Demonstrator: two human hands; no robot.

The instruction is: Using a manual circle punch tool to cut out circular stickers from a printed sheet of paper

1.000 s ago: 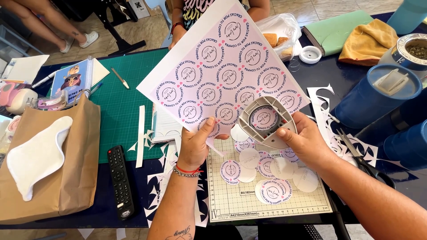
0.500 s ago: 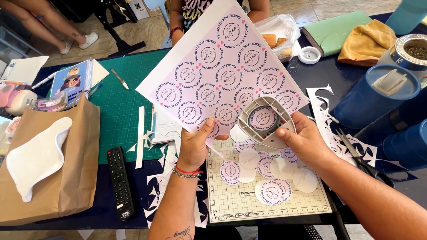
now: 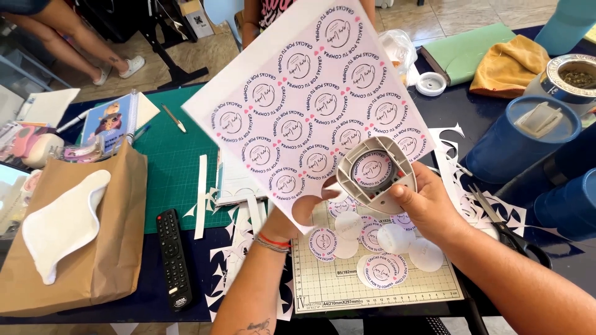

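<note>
Overhead, a printed sheet (image 3: pixel 310 105) is held up by the left hand (image 3: pixel 282 217), gripped at its lower edge. At four o'clock on it, a grey punch (image 3: pixel 375 174) is clenched in the right hand (image 3: pixel 428 208). Cut circles (image 3: pixel 379 270) lie on the mat (image 3: pixel 323 288) below.

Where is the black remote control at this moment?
In the head view, the black remote control lies low on the left of the table, between the brown paper bag and the person's left forearm, just below the green cutting mat.
</note>
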